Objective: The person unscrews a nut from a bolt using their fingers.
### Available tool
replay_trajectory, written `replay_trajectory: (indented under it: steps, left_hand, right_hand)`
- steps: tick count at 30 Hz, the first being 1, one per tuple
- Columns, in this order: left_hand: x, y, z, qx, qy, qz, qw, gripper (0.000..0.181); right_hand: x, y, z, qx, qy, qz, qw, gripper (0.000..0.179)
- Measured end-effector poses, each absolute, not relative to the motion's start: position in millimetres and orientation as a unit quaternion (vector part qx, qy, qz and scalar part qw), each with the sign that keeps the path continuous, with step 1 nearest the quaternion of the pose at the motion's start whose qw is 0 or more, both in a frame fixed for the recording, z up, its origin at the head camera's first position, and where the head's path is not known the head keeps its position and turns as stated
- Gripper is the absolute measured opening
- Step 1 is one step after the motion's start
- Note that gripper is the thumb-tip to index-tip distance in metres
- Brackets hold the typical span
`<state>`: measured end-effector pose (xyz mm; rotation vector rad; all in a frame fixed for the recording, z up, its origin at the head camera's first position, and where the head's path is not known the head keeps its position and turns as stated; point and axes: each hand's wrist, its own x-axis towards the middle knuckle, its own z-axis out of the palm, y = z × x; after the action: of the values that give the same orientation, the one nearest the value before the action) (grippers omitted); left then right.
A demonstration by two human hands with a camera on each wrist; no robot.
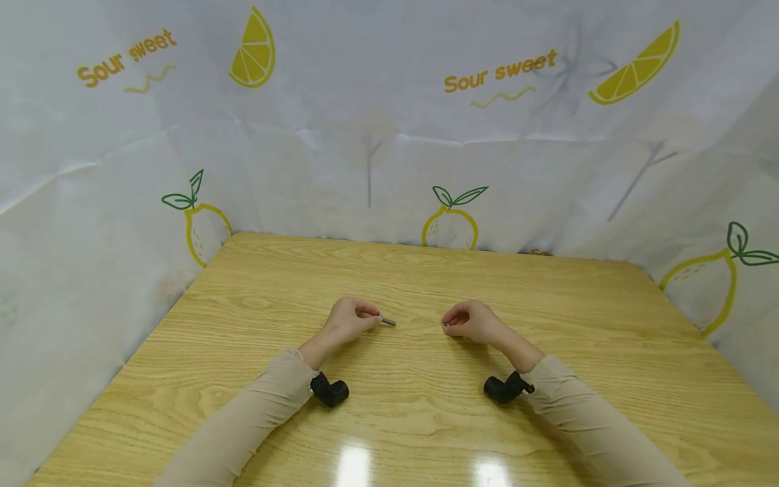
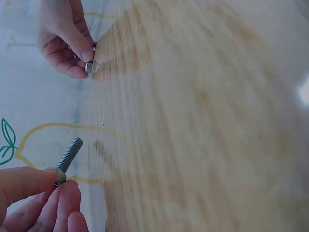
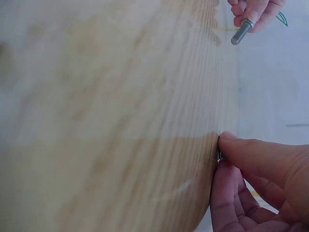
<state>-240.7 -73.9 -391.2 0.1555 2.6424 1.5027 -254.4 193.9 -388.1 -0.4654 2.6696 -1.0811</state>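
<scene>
My left hand pinches a silver bolt by its head between thumb and fingers. The threaded shank points away from the fingertips, toward the right hand in the head view. Across a short gap, my right hand pinches a small metal nut between thumb and fingertips. In the right wrist view the fingers mostly cover the nut, while the bolt shows at the top in the other hand. Both hands are low over the wooden table, with bolt and nut apart.
The wood-grain table spreads under both hands. A white curtain with lemon prints stands behind it and along its sides. Black wrist cameras hang at the cuffs of both beige sleeves.
</scene>
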Motion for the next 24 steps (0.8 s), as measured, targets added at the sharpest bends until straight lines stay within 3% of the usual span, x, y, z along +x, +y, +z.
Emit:
replay_trajectory:
  steps: [24]
  left_hand:
    - [-235.1, -73.5, -385.1, 0.068, 0.914, 0.397, 0.053, 0.009]
  right_hand:
    - [-254.0, 194.5, -387.2, -0.160, 0.909, -0.369, 0.112, 0.016]
